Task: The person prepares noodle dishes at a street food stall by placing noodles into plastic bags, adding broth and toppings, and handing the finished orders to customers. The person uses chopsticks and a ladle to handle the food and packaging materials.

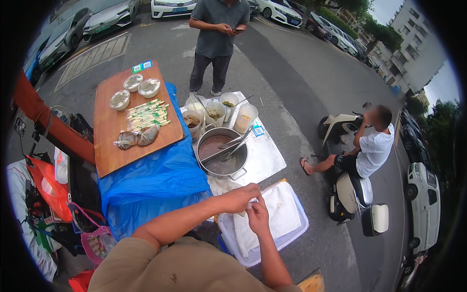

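My left hand [242, 199] and my right hand [258, 217] meet over a white cloth [282, 204] on a lidded plastic tub [303, 227]. Both hands pinch a small piece of clear plastic [251, 203], mostly hidden by the fingers. Beyond them stands a divided steel pot [245, 160] with brownish liquid and metal ladles. Plastic containers of condiments, such as one with chopped greens [230, 104], stand behind the pot. On a wooden board [105, 146] at the left lie wrapped chopsticks [149, 115], two tied bags of brown food [147, 135] and several lidded bowls [149, 88].
Blue plastic sheeting [157, 186] hangs under the board. A person [219, 36] stands beyond the table holding a phone. Another person [375, 146] sits on a scooter [346, 193] at the right. Parked cars line the road. A red bag [53, 186] hangs at the left.
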Demonstrator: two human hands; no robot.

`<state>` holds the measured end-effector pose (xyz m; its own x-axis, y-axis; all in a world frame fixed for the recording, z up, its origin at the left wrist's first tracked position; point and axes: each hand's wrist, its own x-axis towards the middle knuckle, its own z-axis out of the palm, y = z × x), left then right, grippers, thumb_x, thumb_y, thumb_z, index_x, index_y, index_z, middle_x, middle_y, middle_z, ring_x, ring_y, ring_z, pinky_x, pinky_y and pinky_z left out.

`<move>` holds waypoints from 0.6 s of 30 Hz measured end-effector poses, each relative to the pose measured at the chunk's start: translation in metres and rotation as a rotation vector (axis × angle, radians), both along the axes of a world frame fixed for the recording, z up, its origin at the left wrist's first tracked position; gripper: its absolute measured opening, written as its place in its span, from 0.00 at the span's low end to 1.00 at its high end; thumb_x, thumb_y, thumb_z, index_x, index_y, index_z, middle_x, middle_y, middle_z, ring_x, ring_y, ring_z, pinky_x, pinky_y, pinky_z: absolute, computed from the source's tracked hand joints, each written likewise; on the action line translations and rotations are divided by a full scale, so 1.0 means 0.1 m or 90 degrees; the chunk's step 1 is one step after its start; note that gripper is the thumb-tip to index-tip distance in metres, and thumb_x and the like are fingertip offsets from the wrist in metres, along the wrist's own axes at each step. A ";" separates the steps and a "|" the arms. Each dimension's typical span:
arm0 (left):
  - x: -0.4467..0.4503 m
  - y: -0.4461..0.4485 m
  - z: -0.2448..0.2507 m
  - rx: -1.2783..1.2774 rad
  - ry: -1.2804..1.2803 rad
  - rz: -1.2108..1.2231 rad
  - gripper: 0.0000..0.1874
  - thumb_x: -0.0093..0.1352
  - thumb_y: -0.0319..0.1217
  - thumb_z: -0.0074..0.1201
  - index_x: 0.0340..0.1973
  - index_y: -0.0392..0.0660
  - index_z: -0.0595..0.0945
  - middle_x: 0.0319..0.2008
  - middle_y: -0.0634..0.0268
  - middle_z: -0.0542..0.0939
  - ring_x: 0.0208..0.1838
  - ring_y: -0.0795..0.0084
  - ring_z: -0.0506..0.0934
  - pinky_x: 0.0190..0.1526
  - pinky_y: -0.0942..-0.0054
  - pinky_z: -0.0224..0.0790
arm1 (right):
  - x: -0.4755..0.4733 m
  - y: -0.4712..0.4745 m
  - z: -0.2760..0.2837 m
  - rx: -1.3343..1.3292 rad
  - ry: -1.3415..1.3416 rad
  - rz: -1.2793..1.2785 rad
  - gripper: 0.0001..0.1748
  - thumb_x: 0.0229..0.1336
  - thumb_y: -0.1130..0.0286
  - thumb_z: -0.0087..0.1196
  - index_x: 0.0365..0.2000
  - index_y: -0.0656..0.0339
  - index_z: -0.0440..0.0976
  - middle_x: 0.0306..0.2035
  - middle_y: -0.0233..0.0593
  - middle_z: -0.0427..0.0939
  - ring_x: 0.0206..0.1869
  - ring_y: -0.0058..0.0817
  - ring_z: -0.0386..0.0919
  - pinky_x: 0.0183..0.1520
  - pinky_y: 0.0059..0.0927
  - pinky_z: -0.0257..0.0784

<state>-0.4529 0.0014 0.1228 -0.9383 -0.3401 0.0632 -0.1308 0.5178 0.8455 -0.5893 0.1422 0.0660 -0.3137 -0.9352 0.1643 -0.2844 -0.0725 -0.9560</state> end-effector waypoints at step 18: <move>1.15 1.26 -0.18 0.173 0.152 0.182 0.40 0.65 0.42 0.74 0.69 0.43 0.74 0.66 0.53 0.77 0.70 0.59 0.73 0.71 0.60 0.64 | 0.60 0.36 1.50 -0.063 -0.003 0.325 0.02 0.62 0.82 0.61 0.35 0.68 0.79 0.40 0.40 0.81 0.40 0.22 0.81 0.42 0.25 0.78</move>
